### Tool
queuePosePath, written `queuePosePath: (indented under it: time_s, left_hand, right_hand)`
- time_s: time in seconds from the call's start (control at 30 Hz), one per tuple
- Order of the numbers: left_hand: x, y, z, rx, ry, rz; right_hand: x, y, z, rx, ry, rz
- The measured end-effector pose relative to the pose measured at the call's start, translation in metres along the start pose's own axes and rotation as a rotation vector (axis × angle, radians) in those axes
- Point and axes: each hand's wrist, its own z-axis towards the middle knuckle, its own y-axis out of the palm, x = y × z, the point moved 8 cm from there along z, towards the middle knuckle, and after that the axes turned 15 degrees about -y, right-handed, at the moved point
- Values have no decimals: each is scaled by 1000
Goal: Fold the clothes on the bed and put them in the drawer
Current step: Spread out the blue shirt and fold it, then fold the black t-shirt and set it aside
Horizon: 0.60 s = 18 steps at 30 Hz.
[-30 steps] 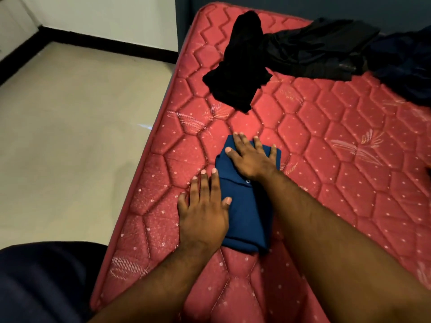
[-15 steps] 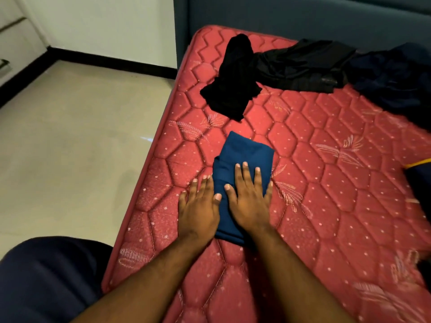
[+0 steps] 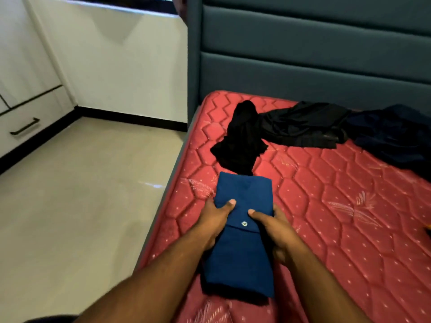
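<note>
Gripping folded blue shirt (image 3: 242, 241), apparently lifted, both hands (image 3: 247, 223)

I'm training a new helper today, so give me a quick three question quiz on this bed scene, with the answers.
1. True or false: both hands grip the folded blue shirt.
2. What colour is the mattress?
3. Which lies nearest the shirt's far edge: A the black garment, B the navy garment, C the drawer handle?

Key: 1 true, left hand and right hand, thumbs on top. 2 red. 3 A.
</note>
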Motion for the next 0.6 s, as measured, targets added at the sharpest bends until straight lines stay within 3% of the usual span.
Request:
queuePosePath:
  time_s: [0.1, 0.27, 0.3, 0.37, 0.43, 0.5, 0.53, 0.6]
  left_hand:
    - [50, -35, 28, 132, 188, 29]
    - [137, -85, 99, 379, 296, 136]
    - [149, -90, 113, 411, 305, 196]
    - [157, -88, 144, 436, 278, 385]
    - [163, -78, 153, 597, 308, 827]
    - [172, -46, 138, 764, 530, 1208]
    - [166, -28, 134, 731, 606, 1286]
    - [140, -7, 138, 641, 586, 1348]
  right_hand:
    - [-9, 44, 53, -80, -52, 44]
    - [-6, 110, 167, -76, -133, -3]
    - [-10, 111, 187, -57, -202, -122]
    - [-31, 97, 220, 21, -440, -741]
    - [-41, 84, 239, 38, -604, -1330]
    - [-24, 72, 258, -138, -527, -1482]
    - [-10, 66, 265, -218, -445, -1470]
    - [12, 57, 278, -275, -367, -1463]
